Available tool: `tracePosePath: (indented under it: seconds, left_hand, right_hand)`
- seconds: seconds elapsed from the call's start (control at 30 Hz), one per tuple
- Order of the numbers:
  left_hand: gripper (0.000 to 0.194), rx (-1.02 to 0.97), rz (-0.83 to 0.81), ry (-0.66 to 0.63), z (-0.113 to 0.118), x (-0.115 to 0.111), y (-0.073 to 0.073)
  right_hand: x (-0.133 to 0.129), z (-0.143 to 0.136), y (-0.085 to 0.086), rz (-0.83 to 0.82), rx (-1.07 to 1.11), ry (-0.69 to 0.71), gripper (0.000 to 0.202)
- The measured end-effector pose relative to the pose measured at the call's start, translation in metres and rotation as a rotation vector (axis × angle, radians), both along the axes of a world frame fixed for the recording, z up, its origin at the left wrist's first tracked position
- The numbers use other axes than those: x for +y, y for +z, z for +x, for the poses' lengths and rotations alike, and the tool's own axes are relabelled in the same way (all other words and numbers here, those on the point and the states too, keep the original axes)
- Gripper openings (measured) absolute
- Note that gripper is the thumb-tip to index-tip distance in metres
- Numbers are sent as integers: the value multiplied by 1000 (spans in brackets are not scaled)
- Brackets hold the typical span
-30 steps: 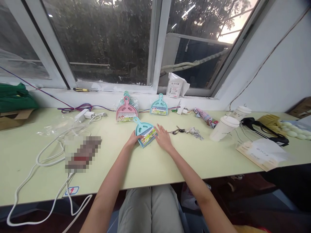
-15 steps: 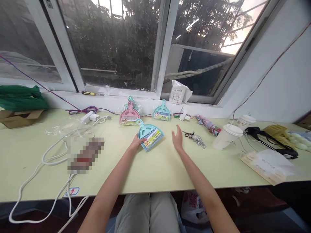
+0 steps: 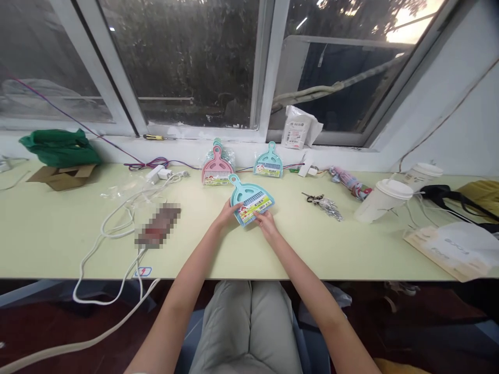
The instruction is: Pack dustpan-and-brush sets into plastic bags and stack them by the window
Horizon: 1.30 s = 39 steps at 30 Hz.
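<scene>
A teal dustpan set with a printed label is held tilted above the table, its handle pointing up and left. My left hand grips its left edge, thumb on the label. At its lower right edge, my right hand pinches the rim with the thumb over the label. Behind it, a pink dustpan set stands in front of several teal ones against the wall below the window. Another teal dustpan set leans there a little to the right.
Keys and a white lidded cup are on the right, with a paper bag beyond. To the left lie a blurred-out object, white cables and a cardboard box. The table's front edge runs above my lap.
My right hand has moved left from beside the dustpan set and closed on its lower right edge. My left hand still holds it. The camera view has shifted.
</scene>
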<state>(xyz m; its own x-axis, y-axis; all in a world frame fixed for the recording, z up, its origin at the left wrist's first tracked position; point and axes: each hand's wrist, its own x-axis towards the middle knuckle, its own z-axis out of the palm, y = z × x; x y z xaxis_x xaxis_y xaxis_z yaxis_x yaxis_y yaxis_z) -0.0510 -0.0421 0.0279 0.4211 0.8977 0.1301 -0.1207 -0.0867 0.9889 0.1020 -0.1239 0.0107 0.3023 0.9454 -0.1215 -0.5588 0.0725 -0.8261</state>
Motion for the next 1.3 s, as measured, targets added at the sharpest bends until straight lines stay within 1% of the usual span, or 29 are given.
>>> tracePosePath:
  seconds: [0.03, 0.07, 0.1, 0.13, 0.2, 0.23, 0.27, 0.3, 0.33, 0.37, 0.43, 0.5, 0.57, 0.63, 0.7, 0.8, 0.83, 0.87, 0.9, 0.97, 1.03, 1.07, 1.1, 1.13, 1.17, 1.23, 1.3]
  left_hand:
    - [47, 70, 43, 37, -5, 5, 1]
    - [44, 160, 100, 108, -13, 11, 4]
    - [43, 273, 168, 221, -24, 19, 7]
    - [41, 405, 242, 370, -39, 28, 11]
    - [38, 703, 360, 713, -76, 48, 20]
    - [40, 845, 374, 837, -97, 57, 25]
    - [44, 967, 375, 918, -119, 65, 29]
    - [48, 1083, 378, 950, -140, 72, 32]
    - [52, 1194, 386, 955, -161, 77, 35]
    - [52, 1293, 395, 936, -179, 81, 36]
    - [45, 1447, 413, 874, -209, 84, 37]
    - [37, 1559, 430, 801, -228, 84, 37]
    - [35, 1624, 466, 756, -239, 83, 37]
    - [35, 1640, 504, 743, -240, 83, 40]
    - [37, 1602, 530, 751, -234, 83, 46]
    - [38, 1433, 612, 806, -212, 76, 57]
    - [37, 1356, 661, 806, -202, 70, 60]
    - [35, 1278, 714, 775, -192, 62, 61]
    - [33, 1206, 766, 709, -181, 53, 60]
    - [29, 1070, 835, 495, -161, 32, 53]
    - [28, 980, 842, 261, -145, 12, 41]
    - [27, 968, 827, 168, -138, 4, 34]
    - [28, 977, 803, 110, -132, -2, 28]
    - [28, 1001, 775, 91, -126, -6, 22]
    - [29, 1029, 749, 107, -121, -8, 17]
    - [29, 1082, 715, 213, -111, -9, 11]
    - [32, 1118, 716, 322, -99, -6, 9]
  right_hand:
    - [0, 1, -1, 1, 6, 0, 35]
    - [0, 2, -3, 4, 13, -1, 34]
    - [0, 4, -4, 8, 21, -2, 34]
    - [1, 7, -5, 7, 30, -4, 34]
    - [3, 13, -6, 3, 46, -10, 35]
    - [4, 16, -6, 0, 52, -12, 36]
    - [5, 19, -6, 0, 57, -13, 36]
    - [6, 21, -5, 2, 60, -16, 37]
    - [8, 23, -5, 7, 62, -21, 37]
    - [9, 24, -4, 10, 64, -30, 38]
    - [10, 24, -3, 3, 67, -58, 38]
    - [11, 24, -3, -15, 67, -76, 36]
    - [11, 24, -3, -33, 66, -71, 35]
    - [12, 25, -5, -42, 68, -59, 35]
    - [13, 27, -6, -41, 73, -58, 35]
    - [14, 31, -7, -24, 59, -67, 37]
    - [14, 33, -8, -15, 51, -69, 38]
    - [14, 34, -7, -6, 44, -71, 39]
    - [14, 36, -7, 1, 40, -77, 40]
    - [14, 38, -5, 7, 41, -93, 39]
    - [13, 40, -2, 10, 50, -119, 36]
    - [12, 40, -1, 10, 56, -130, 35]
    - [11, 41, 1, 10, 62, -136, 34]
    - [10, 41, 2, 7, 69, -136, 34]
    - [8, 42, 4, 1, 74, -131, 33]
    - [6, 43, 6, -17, 70, -103, 32]
    - [3, 44, 7, -28, 38, -57, 30]
